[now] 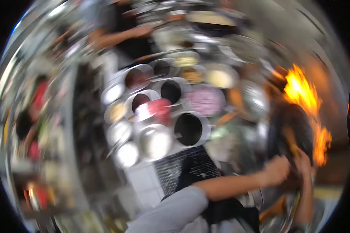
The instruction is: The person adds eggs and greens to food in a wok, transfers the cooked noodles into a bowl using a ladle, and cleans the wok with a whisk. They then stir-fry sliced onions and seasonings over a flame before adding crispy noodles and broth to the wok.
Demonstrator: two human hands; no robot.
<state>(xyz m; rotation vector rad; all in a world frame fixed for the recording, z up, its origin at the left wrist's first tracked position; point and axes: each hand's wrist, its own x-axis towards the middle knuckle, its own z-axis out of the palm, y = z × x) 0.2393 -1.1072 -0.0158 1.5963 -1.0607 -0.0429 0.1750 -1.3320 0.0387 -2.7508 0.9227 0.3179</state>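
Note:
The picture is smeared by motion. My left hand (277, 170) is closed in a fist at the near edge of a dark wok (274, 130); what it grips is hidden. My right hand (303, 163), just to its right, is closed around a tan, wooden-looking handle (291, 140) that reaches up over the wok. High orange flames (299, 87) rise beyond the wok and down its right side. The wok's contents are too blurred to tell.
Round containers of dark, red and pale contents, one with something pink (205, 100), cluster in the middle. A black perforated mat (171, 171) lies below them. Another person's arm (122, 37) reaches in at the top. Blurred shelving stands at the left.

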